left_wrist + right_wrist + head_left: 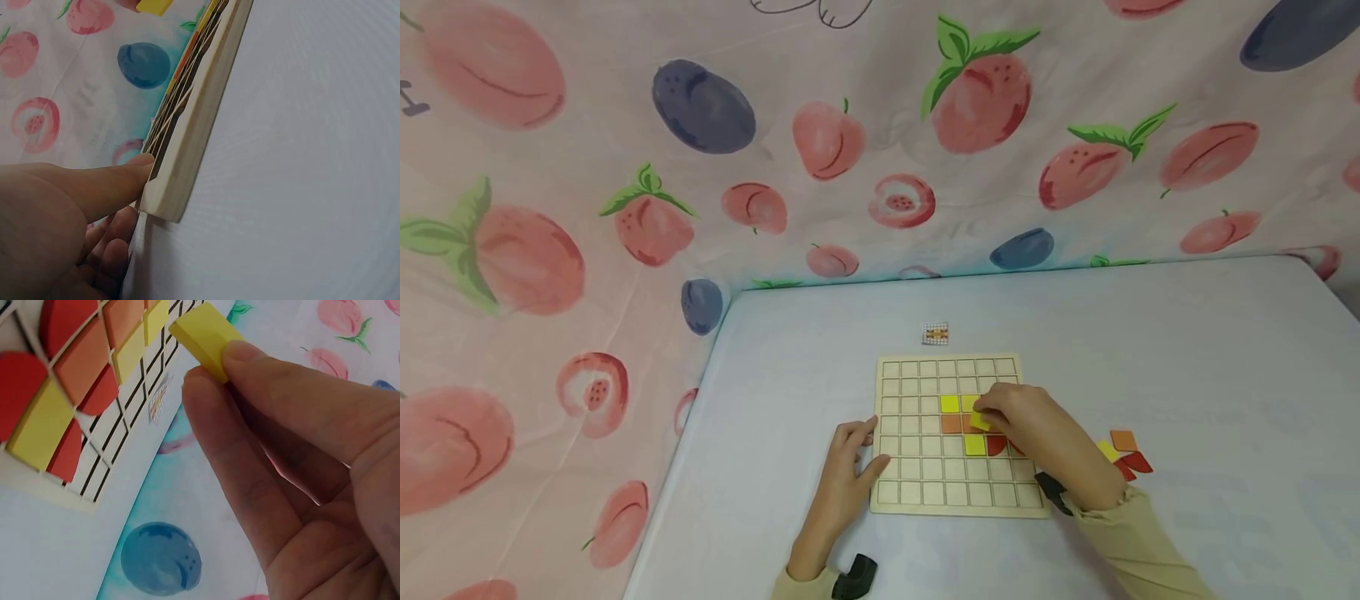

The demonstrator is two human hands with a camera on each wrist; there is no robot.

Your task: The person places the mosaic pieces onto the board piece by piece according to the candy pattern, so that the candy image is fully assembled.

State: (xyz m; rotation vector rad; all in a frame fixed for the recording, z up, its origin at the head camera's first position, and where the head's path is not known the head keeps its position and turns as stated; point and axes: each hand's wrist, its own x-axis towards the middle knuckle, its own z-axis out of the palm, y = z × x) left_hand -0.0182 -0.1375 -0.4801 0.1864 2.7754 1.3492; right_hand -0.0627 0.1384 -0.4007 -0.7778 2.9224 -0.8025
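A wooden grid board [917,492] lies on the table, with yellow, orange and red tiles in some squares. My right hand [1037,433] pinches a yellow square tile [209,339] between thumb and fingertip, above the board's middle. In the head view this hand partly covers the tiles under it. At the board's left edge, my left hand [844,475] holds the rim, its thumb [115,187] lying over the edge and its other fingers curled beside it. Among the laid tiles are a yellow square [975,445], an orange square [951,424] and a red rounded piece [996,445].
Right of the board, partly behind the right forearm, lie loose tiles: an orange square [1123,441], a yellow piece [1107,451] and red pieces [1138,462]. A small printed pattern card [936,334] lies beyond the board. Fruit-print cloth [850,167] hangs behind the white table [775,375].
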